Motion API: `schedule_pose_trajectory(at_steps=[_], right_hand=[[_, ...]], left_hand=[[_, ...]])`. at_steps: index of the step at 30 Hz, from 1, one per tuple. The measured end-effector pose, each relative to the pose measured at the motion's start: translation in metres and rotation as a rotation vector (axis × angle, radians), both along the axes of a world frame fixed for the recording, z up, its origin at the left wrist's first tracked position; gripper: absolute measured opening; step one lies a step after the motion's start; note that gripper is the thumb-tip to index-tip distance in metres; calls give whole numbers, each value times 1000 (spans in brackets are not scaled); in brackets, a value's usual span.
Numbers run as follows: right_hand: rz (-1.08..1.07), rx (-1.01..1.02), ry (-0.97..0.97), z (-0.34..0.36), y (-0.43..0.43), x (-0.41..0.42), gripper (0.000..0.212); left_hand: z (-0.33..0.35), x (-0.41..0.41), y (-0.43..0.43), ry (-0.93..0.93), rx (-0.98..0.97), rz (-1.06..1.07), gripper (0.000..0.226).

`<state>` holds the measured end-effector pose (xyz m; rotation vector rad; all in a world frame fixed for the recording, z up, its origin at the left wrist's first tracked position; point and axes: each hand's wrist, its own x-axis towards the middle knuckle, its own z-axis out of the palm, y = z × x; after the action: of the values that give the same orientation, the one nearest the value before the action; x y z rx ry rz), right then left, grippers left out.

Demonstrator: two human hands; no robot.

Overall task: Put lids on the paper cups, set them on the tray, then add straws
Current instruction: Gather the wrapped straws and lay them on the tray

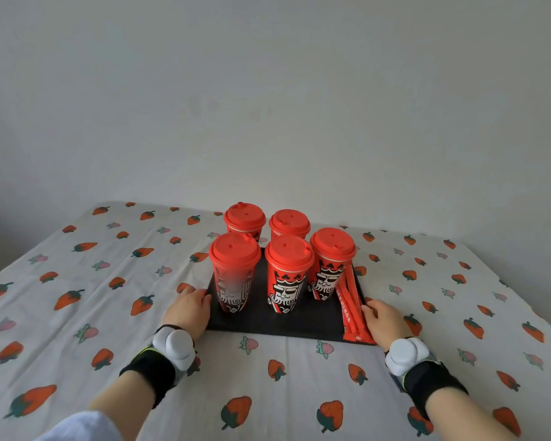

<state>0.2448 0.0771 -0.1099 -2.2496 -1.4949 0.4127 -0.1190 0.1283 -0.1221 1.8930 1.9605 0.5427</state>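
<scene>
Several red paper cups with red lids stand on a black tray (268, 323) in the middle of the table. The front row holds a left cup (234, 275), a middle cup (287, 275) and a right cup (330, 265); two more cups (244, 221) stand behind them. Several wrapped red straws (352, 308) lie along the tray's right side. My left hand (190, 308) grips the tray's left edge. My right hand (384, 319) holds the tray's right edge beside the straws.
The table is covered by a white cloth with a strawberry print (77, 297). A plain pale wall (268, 90) stands right behind the table's far edge. Both my wrists carry black bands with white sensors.
</scene>
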Motion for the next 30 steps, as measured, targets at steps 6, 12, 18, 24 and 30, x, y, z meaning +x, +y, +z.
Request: schedule_pose_trajectory(at_steps=[6, 12, 18, 24, 30], right_hand=[[38, 61, 7, -2, 11, -6, 26], [68, 113, 37, 7, 47, -31, 29], [78, 131, 43, 0, 133, -73, 29], [68, 142, 42, 3, 166, -82, 29], [78, 150, 20, 2, 191, -96, 27]], left_hand=[[6, -8, 16, -114, 38, 10, 33], [18, -31, 54, -106, 92, 47, 33], [9, -70, 129, -106, 96, 68, 33], [10, -83, 159, -67, 99, 90, 30], [8, -91, 189, -93, 104, 95, 32]])
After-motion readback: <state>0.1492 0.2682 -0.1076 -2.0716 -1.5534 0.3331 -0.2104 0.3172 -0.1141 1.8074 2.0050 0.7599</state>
